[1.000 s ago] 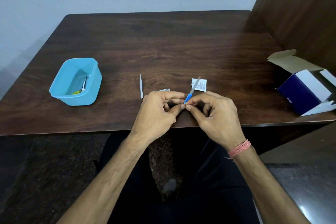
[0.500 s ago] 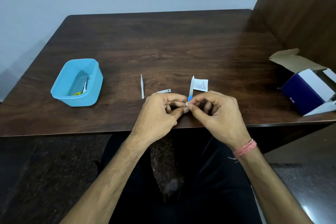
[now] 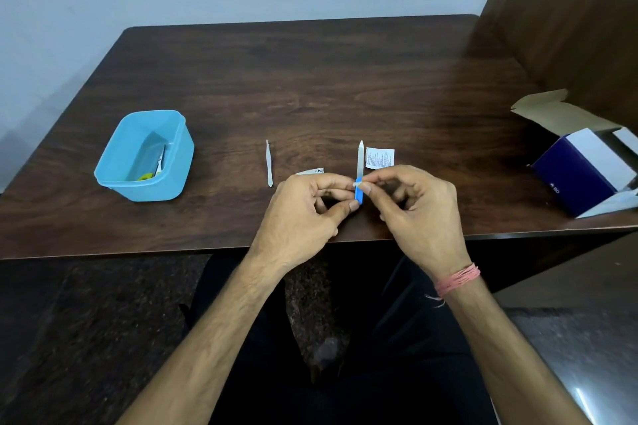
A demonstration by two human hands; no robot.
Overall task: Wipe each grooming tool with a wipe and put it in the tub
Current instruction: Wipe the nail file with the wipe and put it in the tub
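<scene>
The dark wooden table (image 3: 310, 86) carried a navy-and-white carton (image 3: 583, 176) well right of the grip and a light blue tub (image 3: 179, 162) well to its left, with small items inside. The left hand (image 3: 303, 214) and right hand (image 3: 421, 210) met at the near edge, each grip pinching the blue handle of a nail file (image 3: 360, 169), blade pointing away. Just beyond the grip lay a printed wipe sachet (image 3: 379, 158); tweezers (image 3: 269, 164) lay left of it.

Left hand (image 3: 303, 209) pinches nail file (image 3: 360, 169) blue handle; right hand (image 3: 419, 209) pinches wipe against it.
</scene>
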